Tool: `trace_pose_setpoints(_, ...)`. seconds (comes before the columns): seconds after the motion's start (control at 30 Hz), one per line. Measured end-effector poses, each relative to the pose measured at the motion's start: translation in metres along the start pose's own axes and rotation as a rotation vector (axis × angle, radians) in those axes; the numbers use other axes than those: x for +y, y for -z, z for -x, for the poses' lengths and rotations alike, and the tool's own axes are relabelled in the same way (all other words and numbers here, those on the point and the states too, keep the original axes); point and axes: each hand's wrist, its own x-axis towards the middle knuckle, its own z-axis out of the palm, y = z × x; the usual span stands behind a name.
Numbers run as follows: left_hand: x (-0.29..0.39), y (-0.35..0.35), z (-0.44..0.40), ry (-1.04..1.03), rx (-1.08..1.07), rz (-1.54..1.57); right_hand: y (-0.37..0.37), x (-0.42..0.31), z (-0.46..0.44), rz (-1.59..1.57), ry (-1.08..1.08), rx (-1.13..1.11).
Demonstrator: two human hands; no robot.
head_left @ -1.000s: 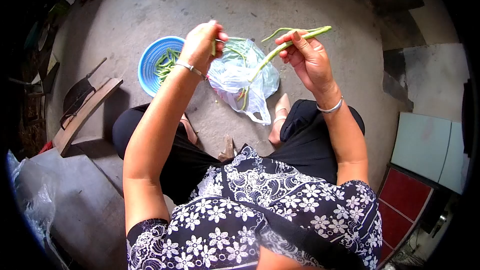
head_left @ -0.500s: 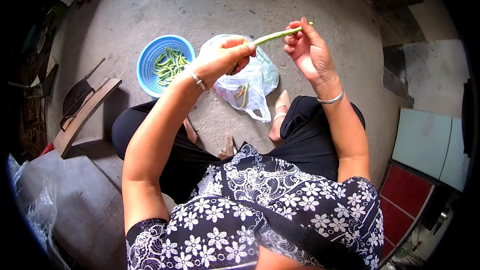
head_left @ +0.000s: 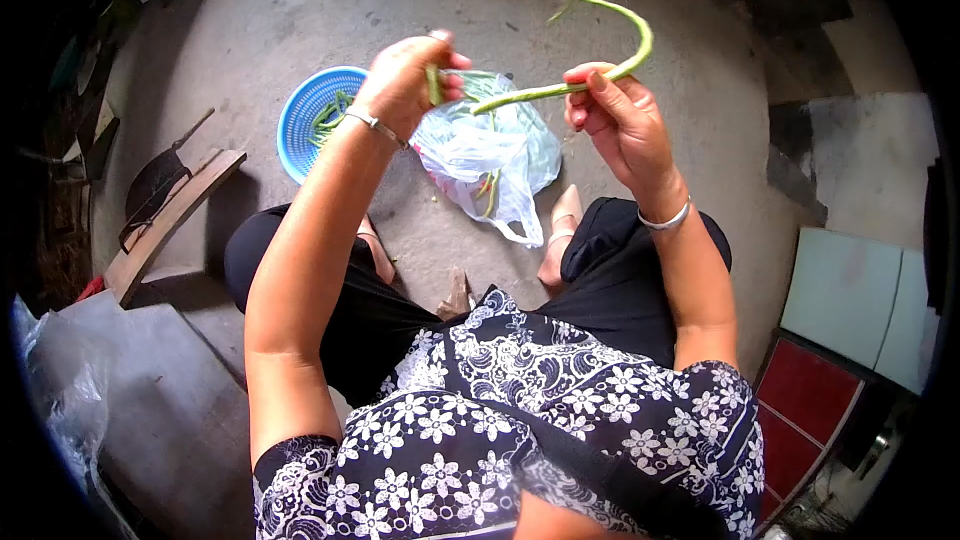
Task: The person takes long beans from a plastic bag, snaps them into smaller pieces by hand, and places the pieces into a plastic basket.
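Note:
A long green bean (head_left: 640, 35) curves up and over from my right hand (head_left: 618, 120), its straight end pointing left; thumb and fingers pinch it. My left hand (head_left: 408, 80) is closed around a short green bean piece (head_left: 433, 85), apart from the long bean. Behind my left wrist stands a blue plastic basket (head_left: 297, 120), partly hidden by the hand, with green bean pieces (head_left: 330, 120) inside. Between and below my hands lies a thin whitish plastic bag (head_left: 490, 155) on the floor, with more long beans showing in it.
At the left, a curved wooden board (head_left: 175, 220) carries a dark blade with a handle. Clear plastic film (head_left: 65, 380) lies at the lower left. A pale green and red cabinet (head_left: 845, 290) stands at the right. My feet rest on the concrete floor (head_left: 440, 0).
My left hand met the long bean half a second ago and has now moved back left with a short piece. The bean in my right hand now curls upward.

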Motion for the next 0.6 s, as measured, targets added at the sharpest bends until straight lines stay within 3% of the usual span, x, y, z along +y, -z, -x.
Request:
trace_pose_setpoints(0.1,-0.003,-0.024,0.017,0.178,-0.377,-0.117,0.000,0.005,-0.001,0.004,-0.120,-0.062)
trace_pose_setpoints(0.23,-0.006,-0.028,0.021,0.296,-0.591,-0.004,0.001,0.012,-0.004,0.019,-0.194,-0.078)
trace_pose_setpoints(0.43,-0.006,-0.032,0.024,0.250,-0.597,-0.152,0.019,0.013,-0.014,-0.389,-0.245,0.002)
trace_pose_setpoints(0.6,-0.016,-0.031,0.016,0.099,-0.241,-0.229,0.019,0.018,-0.014,-0.339,-0.177,0.197)
